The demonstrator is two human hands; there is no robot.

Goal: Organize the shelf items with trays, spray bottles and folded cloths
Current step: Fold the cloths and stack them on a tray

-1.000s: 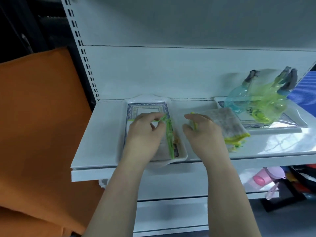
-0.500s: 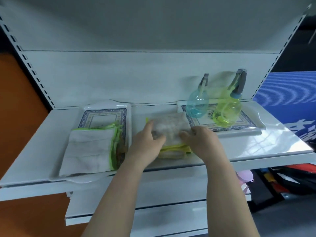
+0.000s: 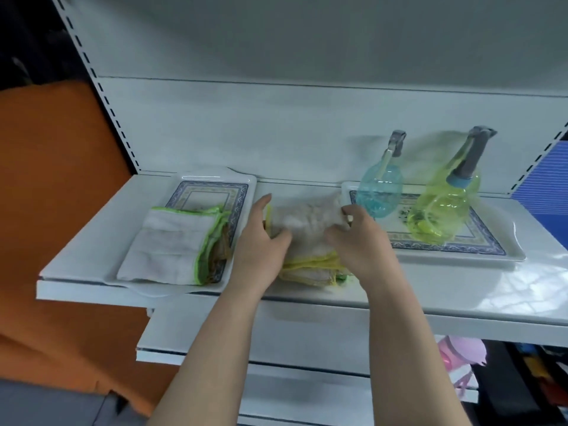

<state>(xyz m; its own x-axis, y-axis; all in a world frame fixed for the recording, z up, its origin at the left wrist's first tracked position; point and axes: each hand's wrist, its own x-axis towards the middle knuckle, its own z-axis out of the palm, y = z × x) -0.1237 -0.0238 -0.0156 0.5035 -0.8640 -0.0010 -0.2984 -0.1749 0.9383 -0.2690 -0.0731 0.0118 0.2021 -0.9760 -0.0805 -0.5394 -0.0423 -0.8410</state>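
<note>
A white shelf (image 3: 461,290) is standing against a white back panel (image 3: 276,127), with an orange sheet (image 3: 55,179) hanging to its left, a blue panel (image 3: 547,173) showing at the right, and a lower shelf (image 3: 292,333) jutting out beneath. Two trays, two bottles and two cloth stacks are sitting on the shelf. The left tray (image 3: 212,182) is holding the green cloths (image 3: 172,244), folded and overhanging its front rim. The right tray (image 3: 507,241) is carrying the blue bottle (image 3: 381,192) and the yellow bottle (image 3: 442,210), both upright. The yellow cloths (image 3: 307,216) are lying on the bare shelf between the trays. The left hand (image 3: 258,244) is gripping their left edge, thumb on top, and the right hand (image 3: 362,241) is gripping their right edge, fingers curled round it.
</note>
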